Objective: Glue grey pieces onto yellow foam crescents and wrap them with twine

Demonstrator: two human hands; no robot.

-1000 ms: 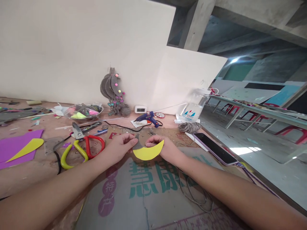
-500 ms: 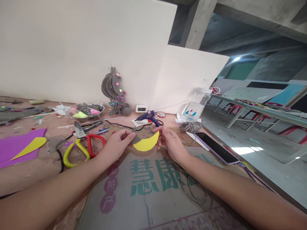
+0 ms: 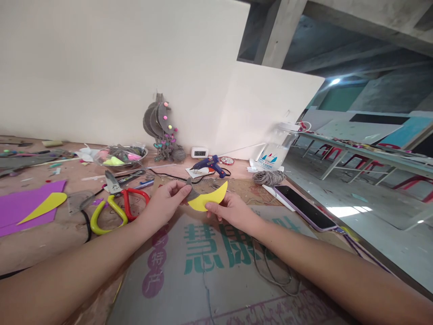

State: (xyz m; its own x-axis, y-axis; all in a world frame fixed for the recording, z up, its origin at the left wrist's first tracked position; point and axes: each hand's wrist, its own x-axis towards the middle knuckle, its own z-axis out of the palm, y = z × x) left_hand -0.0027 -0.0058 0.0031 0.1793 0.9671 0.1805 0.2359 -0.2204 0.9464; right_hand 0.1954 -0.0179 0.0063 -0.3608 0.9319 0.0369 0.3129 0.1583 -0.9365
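Note:
Between my hands is a yellow crescent-shaped piece (image 3: 203, 200), thin and flat like craft foam or paper. A grey curved piece (image 3: 192, 193) lies against its left end. My left hand (image 3: 171, 198) pinches the grey piece between thumb and fingers. With thumb on top, my right hand (image 3: 232, 209) grips the lower right edge of the yellow crescent. Both pieces are held above a printed cardboard sheet (image 3: 176, 289). Grey cord (image 3: 270, 271) lies loosely on the cardboard under my right forearm.
Behind my hands are a blue glue gun (image 3: 211, 164), a small digital clock (image 3: 199, 152) and a grey hanging ornament (image 3: 158, 122). Red-and-yellow-handled scissors (image 3: 110, 212) and purple sheets (image 3: 27, 210) lie left. To the right are a phone (image 3: 306, 207), a cord bundle (image 3: 268, 177) and a plastic jug (image 3: 275, 146).
My right hand has moved from beside the crescent's right tip to its lower edge and now pinches it. The crescent's right end has risen slightly. My left hand keeps its hold.

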